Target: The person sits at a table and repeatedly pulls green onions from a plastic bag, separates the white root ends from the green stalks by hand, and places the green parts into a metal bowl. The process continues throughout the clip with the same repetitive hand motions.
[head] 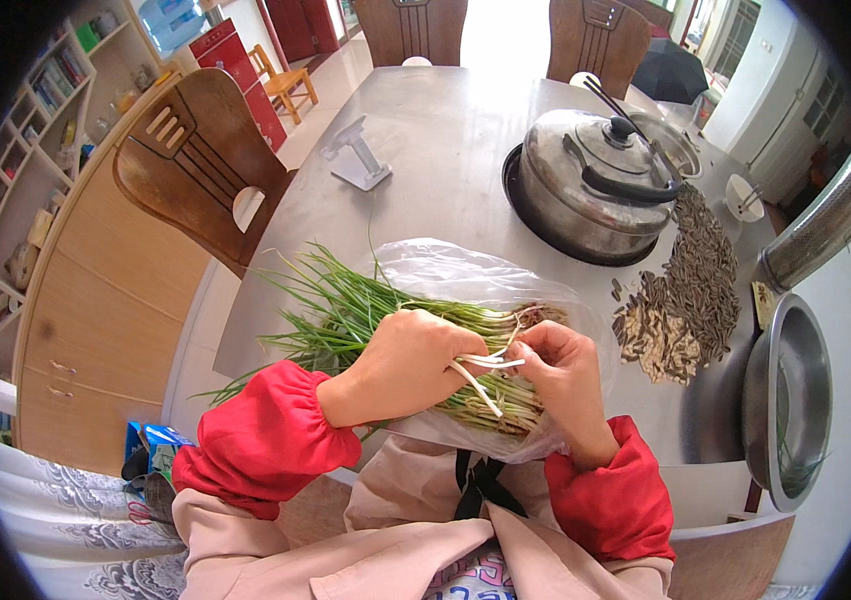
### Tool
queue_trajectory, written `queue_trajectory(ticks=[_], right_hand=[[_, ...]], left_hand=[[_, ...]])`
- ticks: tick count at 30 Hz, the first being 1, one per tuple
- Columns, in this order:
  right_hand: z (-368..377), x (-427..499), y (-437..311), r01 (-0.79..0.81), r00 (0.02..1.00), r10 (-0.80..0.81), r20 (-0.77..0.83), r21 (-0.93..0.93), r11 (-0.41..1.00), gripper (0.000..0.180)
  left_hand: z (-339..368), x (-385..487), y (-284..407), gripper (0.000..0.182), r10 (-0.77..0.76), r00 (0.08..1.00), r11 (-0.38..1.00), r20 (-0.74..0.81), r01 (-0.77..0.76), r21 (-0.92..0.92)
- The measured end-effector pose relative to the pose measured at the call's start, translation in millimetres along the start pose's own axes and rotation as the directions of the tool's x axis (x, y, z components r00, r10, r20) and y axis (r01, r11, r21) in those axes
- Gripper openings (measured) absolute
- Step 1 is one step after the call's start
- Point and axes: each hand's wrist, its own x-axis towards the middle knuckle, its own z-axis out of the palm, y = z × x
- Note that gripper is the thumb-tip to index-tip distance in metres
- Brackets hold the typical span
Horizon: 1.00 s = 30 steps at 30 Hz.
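Note:
My left hand (pixel 410 367) is closed around a few peeled scallions (pixel 479 386), whose white ends stick out to the right. At those ends, the thumb and forefinger of my right hand (pixel 560 367) pinch together; what lies between them is too small to make out. Beneath both hands a large heap of scallions (pixel 335 292) rests on a clear plastic bag (pixel 440 259), green tops pointing left. The roots (pixel 545 313) at the heap's right end are brown and unpeeled. Red sleeve covers reach to both wrists.
A lidded steel pot (pixel 553 180) sits in a dark pan on the metal table (pixel 440 127). Right of it are sunflower seeds (pixel 707 277) and shells (pixel 654 341). A steel basin (pixel 755 420) holding some green leaves stands at the right edge. A phone stand (pixel 361 161) is farther left.

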Motion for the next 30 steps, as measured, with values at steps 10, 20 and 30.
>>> queue_trajectory(ticks=[10,20,30], right_hand=[[10.9,-1.6,4.8,0.388,0.860,-0.508,-0.049,-0.585,0.713,0.015],[-16.6,-0.1,5.6,0.167,0.858,-0.452,-0.245,-0.699,0.696,0.016],[-15.7,-3.8,-8.4,0.254,0.894,-0.447,0.024,-0.848,0.464,0.020]], left_hand=[[5.9,0.0,-3.0,0.014,0.055,0.998,0.998,-0.012,-0.055,-0.023],[-14.0,-13.5,-5.4,0.017,-0.010,1.000,0.999,0.026,0.011,-0.037],[-26.8,-7.4,-4.7,0.012,-0.024,1.000,1.000,0.017,0.025,-0.014]])
